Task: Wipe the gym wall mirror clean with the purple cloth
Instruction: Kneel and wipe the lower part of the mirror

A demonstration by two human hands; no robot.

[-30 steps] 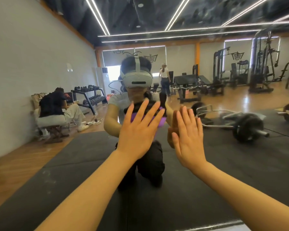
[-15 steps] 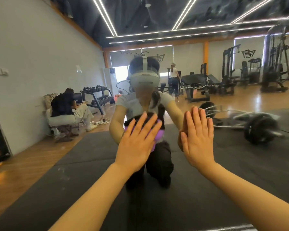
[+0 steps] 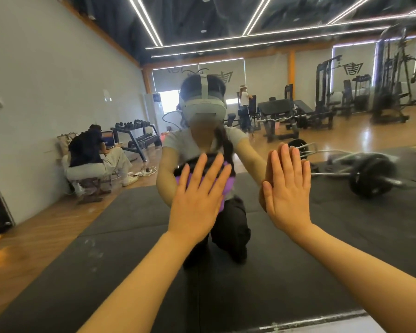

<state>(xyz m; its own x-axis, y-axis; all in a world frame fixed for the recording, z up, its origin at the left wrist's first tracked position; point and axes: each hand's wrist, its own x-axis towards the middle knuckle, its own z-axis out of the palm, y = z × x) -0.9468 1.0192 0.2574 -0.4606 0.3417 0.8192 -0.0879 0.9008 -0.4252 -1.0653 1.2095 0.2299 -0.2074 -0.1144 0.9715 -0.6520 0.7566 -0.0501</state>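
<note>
Head view looks straight at the gym wall mirror [image 3: 58,68], which fills nearly the whole frame down to a pale strip along its bottom edge at the lower right. Both arms reach forward to the glass. The left hand [image 3: 197,200] lies flat with its fingers straight and spread, pressing the purple cloth [image 3: 222,188] against the mirror; the cloth peeks out between and to the right of the fingers, and most of it is covered by the palm, so how it is folded cannot be told. The right hand [image 3: 287,188] is just beside it, palm flat on the bare glass, fingers straight and close together, meeting its own reflection. Reflected in the mirror are dark floor mats [image 3: 346,224], a loaded barbell [image 3: 370,174], a dumbbell rack [image 3: 139,135] and a seated person [image 3: 91,152] by the wall.
</note>
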